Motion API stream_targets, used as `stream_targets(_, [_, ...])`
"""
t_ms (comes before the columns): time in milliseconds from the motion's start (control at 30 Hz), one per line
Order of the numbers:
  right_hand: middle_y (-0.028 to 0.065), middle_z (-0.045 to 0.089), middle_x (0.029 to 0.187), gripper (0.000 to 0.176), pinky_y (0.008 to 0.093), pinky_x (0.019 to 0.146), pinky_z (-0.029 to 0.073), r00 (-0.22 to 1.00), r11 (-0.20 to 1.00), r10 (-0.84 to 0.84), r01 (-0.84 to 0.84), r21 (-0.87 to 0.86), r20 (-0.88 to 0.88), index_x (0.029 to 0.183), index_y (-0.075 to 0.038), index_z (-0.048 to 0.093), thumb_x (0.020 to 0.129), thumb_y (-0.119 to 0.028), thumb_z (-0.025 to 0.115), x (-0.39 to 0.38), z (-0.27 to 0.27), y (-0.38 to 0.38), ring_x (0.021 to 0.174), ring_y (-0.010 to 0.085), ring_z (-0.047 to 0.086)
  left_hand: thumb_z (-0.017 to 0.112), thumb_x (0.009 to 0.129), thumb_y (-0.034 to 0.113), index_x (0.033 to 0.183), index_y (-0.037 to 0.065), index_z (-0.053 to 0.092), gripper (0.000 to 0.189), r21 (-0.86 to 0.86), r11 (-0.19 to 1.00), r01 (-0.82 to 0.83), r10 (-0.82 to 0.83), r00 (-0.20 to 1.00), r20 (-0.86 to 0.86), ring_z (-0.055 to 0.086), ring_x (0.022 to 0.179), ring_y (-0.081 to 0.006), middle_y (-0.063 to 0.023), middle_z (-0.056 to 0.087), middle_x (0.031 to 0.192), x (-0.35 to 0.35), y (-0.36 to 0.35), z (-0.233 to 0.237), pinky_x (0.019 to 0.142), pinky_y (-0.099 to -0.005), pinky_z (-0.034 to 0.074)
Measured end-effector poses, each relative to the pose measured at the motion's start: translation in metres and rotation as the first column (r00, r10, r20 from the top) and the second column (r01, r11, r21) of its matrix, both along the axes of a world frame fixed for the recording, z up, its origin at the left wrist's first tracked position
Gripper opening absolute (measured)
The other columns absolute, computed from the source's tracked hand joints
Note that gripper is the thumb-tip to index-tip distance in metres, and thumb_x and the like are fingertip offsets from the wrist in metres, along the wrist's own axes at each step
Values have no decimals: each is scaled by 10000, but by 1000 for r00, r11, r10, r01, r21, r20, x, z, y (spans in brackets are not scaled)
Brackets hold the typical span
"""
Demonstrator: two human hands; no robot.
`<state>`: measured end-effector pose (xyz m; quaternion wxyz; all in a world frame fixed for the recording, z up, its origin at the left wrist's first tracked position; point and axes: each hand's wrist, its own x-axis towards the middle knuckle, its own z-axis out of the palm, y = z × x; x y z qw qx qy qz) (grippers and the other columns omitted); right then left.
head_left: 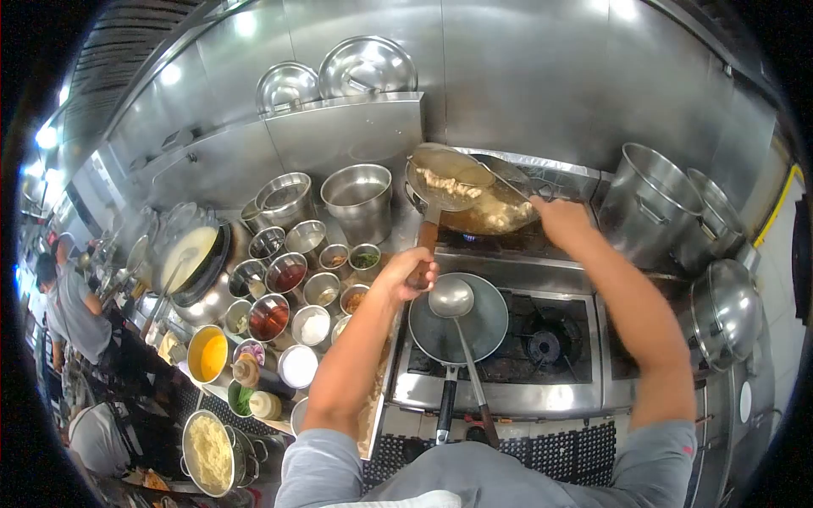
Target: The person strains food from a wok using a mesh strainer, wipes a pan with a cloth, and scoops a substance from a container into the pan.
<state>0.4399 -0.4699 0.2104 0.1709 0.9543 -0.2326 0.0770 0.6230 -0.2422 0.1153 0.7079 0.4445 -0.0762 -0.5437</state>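
Note:
My left hand [405, 273] is closed round the wooden handle of a round strainer [412, 179], which is held over the left side of a wok [527, 182]. Pale battered pieces [449, 183] lie in the strainer. My right hand [561, 222] grips the thin metal handle of a mesh skimmer [449, 159], whose round head overlaps the strainer. More pale pieces [501, 216] sit in the bubbling oil on the wok's right side. A blue flame shows beneath. Below my hands, a frying pan [432, 339] stands on the front burner with a ladle [450, 298] resting in it.
A bare burner [544, 345] is right of the pan. Tall steel pots [652, 199] stand at the right. Several ingredient containers [286, 273] crowd the left counter. A pot of noodles [212, 453] is at lower left. Other people [80, 317] work at far left.

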Motion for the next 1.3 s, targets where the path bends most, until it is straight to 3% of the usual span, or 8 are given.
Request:
stream_targets(233, [165, 639, 870, 334, 433, 632, 527, 992, 988, -80, 67, 137, 95, 1190, -103, 452, 859, -66, 432, 12, -43, 2, 773, 323, 649, 513, 767, 53, 822, 69, 429, 101, 20, 1000, -3, 2, 999, 43, 465, 485, -150, -60, 520, 638, 1, 5, -22, 432, -303, 404])
stream_targets(433, [172, 639, 843, 471, 439, 586, 529, 987, 985, 68, -43, 168, -143, 1310, -125, 388, 848, -56, 445, -14, -16, 23, 712, 319, 648, 513, 763, 41, 852, 59, 402, 144, 50, 999, 6, -9, 998, 55, 476, 488, -148, -71, 515, 645, 10, 7, -20, 428, -297, 406])
stream_targets(500, [175, 640, 821, 514, 432, 574, 530, 999, 995, -22, 25, 93, -41, 1344, -124, 355, 844, -49, 447, 2, -34, 8, 706, 318, 650, 515, 763, 45, 853, 60, 404, 143, 63, 998, 14, -19, 996, 87, 474, 482, -150, -72, 514, 644, 2, 1, -24, 427, -299, 412])
stream_targets(667, [193, 638, 867, 418, 443, 643, 524, 988, 958, -140, 116, 262, 72, 1287, -106, 408, 869, -79, 408, 26, -60, 10, 763, 336, 648, 502, 770, 53, 819, 66, 426, 92, 41, 999, -36, 32, 995, 96, 468, 478, -146, -65, 509, 630, -6, -3, -21, 427, -301, 410])
stream_targets(900, [180, 632, 885, 275, 481, 718, 496, 992, 980, -35, 11, 199, 117, 1149, -167, 515, 874, -180, 494, -24, 10, 12, 842, 358, 622, 487, 760, 57, 798, 64, 424, 74, 49, 998, -42, 38, 996, 78, 450, 473, -134, -61, 513, 630, 6, 8, -19, 428, -286, 389])
stream_targets(1167, [197, 629, 884, 351, 467, 729, 503, 987, 993, 39, -55, 100, 154, 1219, -178, 491, 869, -176, 496, -57, 69, 31, 834, 343, 625, 500, 742, 46, 812, 61, 434, 97, 38, 999, -36, 34, 999, 37, 475, 487, -155, -60, 513, 621, 15, 12, -16, 451, -323, 403])
stream_targets(1233, [193, 629, 915, 376, 455, 725, 507, 990, 887, -138, 130, 444, -14, 1242, -155, 479, 867, -136, 488, -52, 86, 59, 855, 322, 630, 499, 743, 44, 817, 63, 432, 102, 33, 999, -32, 31, 999, 41, 476, 489, -159, -62, 510, 621, 15, 14, -17, 455, -324, 403])
stream_targets(1300, [192, 622, 960, 377, 451, 717, 510, 998, 983, 36, -25, 182, -57, 1236, -139, 480, 863, -85, 471, -21, 33, 26, 867, 318, 631, 498, 744, 41, 823, 64, 430, 107, 26, 999, -23, 22, 999, 44, 477, 491, -163, -64, 507, 621, 7, 13, -12, 458, -324, 403])
